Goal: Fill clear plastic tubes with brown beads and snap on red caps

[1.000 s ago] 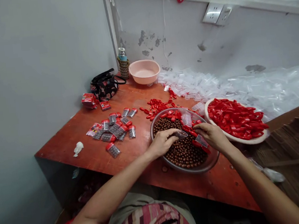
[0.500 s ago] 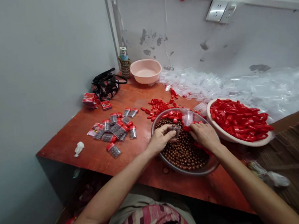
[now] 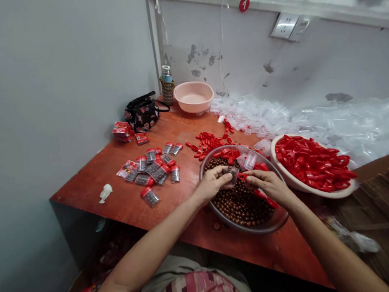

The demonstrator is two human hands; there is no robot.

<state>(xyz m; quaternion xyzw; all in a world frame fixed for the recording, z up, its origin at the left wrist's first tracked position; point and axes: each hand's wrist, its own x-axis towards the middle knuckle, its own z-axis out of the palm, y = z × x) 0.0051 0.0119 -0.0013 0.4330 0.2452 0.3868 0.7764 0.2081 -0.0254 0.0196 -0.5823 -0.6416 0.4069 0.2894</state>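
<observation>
Over a metal bowl of small brown balls, my left hand is closed on a small clear plastic box that looks dark inside. My right hand pinches a red plastic cap close to the box's right end; I cannot tell whether they touch. More red caps and clear empty boxes lie on the balls in the bowl. To the left, several filled boxes with red caps are piled on the red table.
A cream basin heaped with red caps stands right of the bowl. Loose red caps and a long heap of clear boxes lie behind. A pink basin, a black handbag and a bottle stand at the back.
My right hand has come up from the far right side of the bowl with a red cap, bringing it to the box in my left hand. The view has shifted slightly.
</observation>
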